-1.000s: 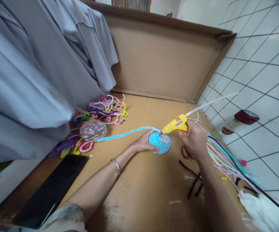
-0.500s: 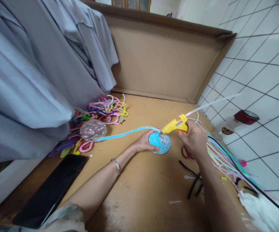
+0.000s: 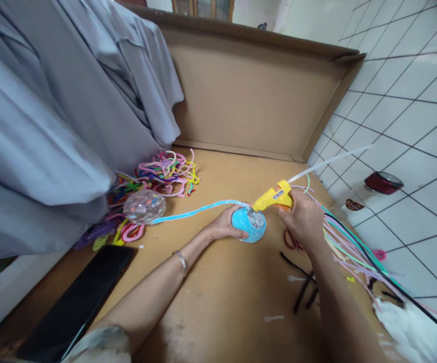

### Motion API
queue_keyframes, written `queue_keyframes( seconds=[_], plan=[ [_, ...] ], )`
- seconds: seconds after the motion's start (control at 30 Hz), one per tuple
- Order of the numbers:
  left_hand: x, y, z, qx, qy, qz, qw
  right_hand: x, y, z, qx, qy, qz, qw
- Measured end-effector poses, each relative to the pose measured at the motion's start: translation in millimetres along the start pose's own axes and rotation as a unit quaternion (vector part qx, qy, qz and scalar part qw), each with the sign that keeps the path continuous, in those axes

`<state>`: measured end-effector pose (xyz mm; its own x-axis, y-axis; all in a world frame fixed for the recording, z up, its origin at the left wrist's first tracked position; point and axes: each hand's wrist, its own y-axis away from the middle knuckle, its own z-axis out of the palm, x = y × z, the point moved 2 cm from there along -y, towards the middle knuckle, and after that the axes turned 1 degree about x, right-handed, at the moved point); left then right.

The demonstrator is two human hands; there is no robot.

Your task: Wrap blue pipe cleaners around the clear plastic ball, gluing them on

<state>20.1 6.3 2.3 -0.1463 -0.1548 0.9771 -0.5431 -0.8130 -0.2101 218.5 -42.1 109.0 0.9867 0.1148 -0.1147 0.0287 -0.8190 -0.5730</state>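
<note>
My left hand (image 3: 228,223) is closed around the side of a small round object wrapped in blue pipe cleaner (image 3: 249,229). Its uncovered top looks clear or greyish and faces up toward me. A loose length of the blue pipe cleaner (image 3: 196,210) runs from it leftward to a clear plastic ball (image 3: 145,206) with coloured specks. My right hand (image 3: 305,214) grips a yellow hot glue gun (image 3: 273,197), its nozzle at the rim of the wrapped object. A long clear glue stick (image 3: 328,162) sticks out of the gun's back.
Tangled coloured pipe cleaners (image 3: 169,171) lie at the back left, a black phone (image 3: 78,302) at the front left. Red-handled scissors (image 3: 291,239), black pipe cleaner pieces (image 3: 304,291) and a jar with a red lid (image 3: 383,182) are on the right. A cardboard panel (image 3: 252,96) stands behind.
The view has shifted very slightly. Both hands, the glue gun and the wrapped object keep nearly the same places, with the nozzle still at the rim.
</note>
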Motion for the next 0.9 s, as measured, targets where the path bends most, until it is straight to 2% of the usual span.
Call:
queue_keyframes(
  seconds=[0.9],
  plan=[
    [0.0, 1.6, 0.5, 0.0, 0.011, -0.018, 1.0, 0.6, 0.7, -0.1, -0.006, -0.005, -0.006, 1.0]
  ],
)
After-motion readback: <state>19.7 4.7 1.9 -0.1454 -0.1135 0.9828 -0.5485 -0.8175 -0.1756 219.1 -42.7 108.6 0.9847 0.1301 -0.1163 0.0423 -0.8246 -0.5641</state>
